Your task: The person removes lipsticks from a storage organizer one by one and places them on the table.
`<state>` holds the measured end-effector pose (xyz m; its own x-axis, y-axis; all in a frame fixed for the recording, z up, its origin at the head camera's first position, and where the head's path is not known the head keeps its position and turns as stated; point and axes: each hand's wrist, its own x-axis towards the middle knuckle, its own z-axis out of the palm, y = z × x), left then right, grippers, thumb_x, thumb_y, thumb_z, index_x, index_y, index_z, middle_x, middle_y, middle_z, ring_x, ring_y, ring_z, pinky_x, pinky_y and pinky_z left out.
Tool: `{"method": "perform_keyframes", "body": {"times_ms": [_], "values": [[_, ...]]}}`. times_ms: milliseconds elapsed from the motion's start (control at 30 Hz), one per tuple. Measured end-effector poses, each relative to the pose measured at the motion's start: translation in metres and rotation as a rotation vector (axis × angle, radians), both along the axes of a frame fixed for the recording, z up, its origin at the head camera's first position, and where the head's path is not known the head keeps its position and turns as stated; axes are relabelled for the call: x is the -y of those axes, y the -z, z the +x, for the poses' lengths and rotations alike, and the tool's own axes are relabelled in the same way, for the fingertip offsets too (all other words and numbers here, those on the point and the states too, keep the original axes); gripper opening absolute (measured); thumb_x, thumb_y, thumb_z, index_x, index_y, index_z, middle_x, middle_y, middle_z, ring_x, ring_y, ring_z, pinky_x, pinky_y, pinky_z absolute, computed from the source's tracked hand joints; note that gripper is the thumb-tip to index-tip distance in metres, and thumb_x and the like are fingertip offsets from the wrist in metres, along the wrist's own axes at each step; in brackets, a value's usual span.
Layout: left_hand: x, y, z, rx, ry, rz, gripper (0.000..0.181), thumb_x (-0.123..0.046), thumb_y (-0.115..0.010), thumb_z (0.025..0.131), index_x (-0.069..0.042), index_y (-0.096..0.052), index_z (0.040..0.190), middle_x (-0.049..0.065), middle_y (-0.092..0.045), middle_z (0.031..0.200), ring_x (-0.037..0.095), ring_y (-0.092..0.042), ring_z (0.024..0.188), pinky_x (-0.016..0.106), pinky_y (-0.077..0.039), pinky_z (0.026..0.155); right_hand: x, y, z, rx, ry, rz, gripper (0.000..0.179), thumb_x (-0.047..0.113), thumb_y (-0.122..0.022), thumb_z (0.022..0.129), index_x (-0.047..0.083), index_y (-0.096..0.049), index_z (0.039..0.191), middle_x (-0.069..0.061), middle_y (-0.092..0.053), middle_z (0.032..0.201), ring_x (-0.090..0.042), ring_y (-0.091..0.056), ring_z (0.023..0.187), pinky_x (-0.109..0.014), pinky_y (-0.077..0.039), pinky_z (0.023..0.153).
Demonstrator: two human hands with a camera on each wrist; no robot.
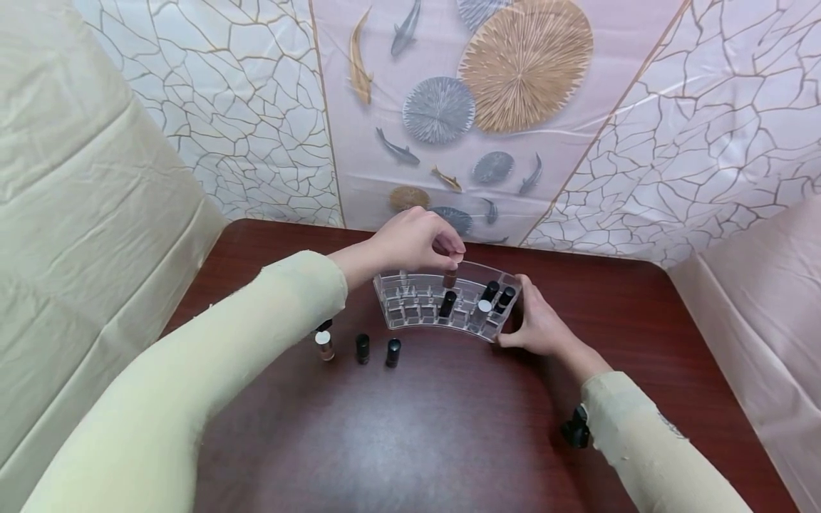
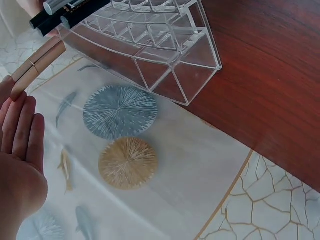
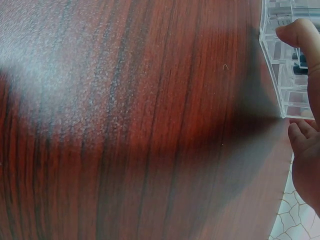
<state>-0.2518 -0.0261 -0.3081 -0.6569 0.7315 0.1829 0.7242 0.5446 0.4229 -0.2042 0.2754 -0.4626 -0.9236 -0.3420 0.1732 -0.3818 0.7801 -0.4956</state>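
While my right hand [image 1: 539, 324] curls round the right end of the clear rack [image 1: 423, 325] in the head view, my left hand [image 1: 418, 239] pinches a copper-toned tube [image 1: 450, 278] upright at the back row; I cannot tell whether it is seated in a slot. Toward the rack's right half I see three black-capped tubes [image 1: 447, 304] and a white-capped tube [image 1: 481, 313] in place. On the brown table [image 1: 385, 442], left of centre, stand two dark bottles [image 1: 393, 353] and a white-topped bottle [image 1: 325, 347], side by side but apart.

From the left wrist, I have the copper-toned tube by its end, thumb and fingertips closed on it, the other fingers nearly straight. It sits near the rack's edge, with the patterned backdrop [image 2: 175, 165] beyond.

On the right wrist, my thumb bends over the rack and the other fingers are at its end, a shadow spreading across the table beside it.
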Motion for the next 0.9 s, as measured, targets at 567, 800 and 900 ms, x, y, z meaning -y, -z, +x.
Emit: {"method": "perform_keyframes", "body": {"times_ms": [567,800,900], "values": [[0.026,0.004,0.037,0.020,0.004,0.036,0.014,-0.032,-0.076,0.082,-0.030,-0.076,0.096,-0.021,-0.072,0.088,-0.008,-0.065,0.084,0.019,-0.047,0.075,-0.001,0.001,0.000,-0.006,-0.001,0.004,0.112,0.026,-0.090,0.051,0.003,-0.026,0.140,-0.017,-0.048,0.117,-0.028,-0.047,0.111,-0.047,-0.042,0.092],[0.027,0.020,0.054,0.028,0.026,0.032,0.015,-0.031,-0.075,0.082,-0.028,-0.076,0.097,-0.019,-0.072,0.090,-0.008,-0.065,0.084,0.017,-0.047,0.073,-0.001,0.002,0.000,-0.014,-0.005,0.002,0.111,0.026,-0.090,0.051,0.003,-0.026,0.139,-0.017,-0.048,0.117,-0.028,-0.047,0.110,-0.048,-0.042,0.092],[0.027,0.028,0.061,0.029,0.027,0.026,0.016,-0.031,-0.075,0.082,-0.028,-0.076,0.098,-0.018,-0.072,0.090,-0.007,-0.065,0.084,0.018,-0.048,0.075,-0.001,0.002,0.000,-0.010,-0.002,0.005,0.112,0.026,-0.090,0.051,0.003,-0.026,0.140,-0.017,-0.048,0.118,-0.028,-0.046,0.111,-0.047,-0.042,0.093]]}}
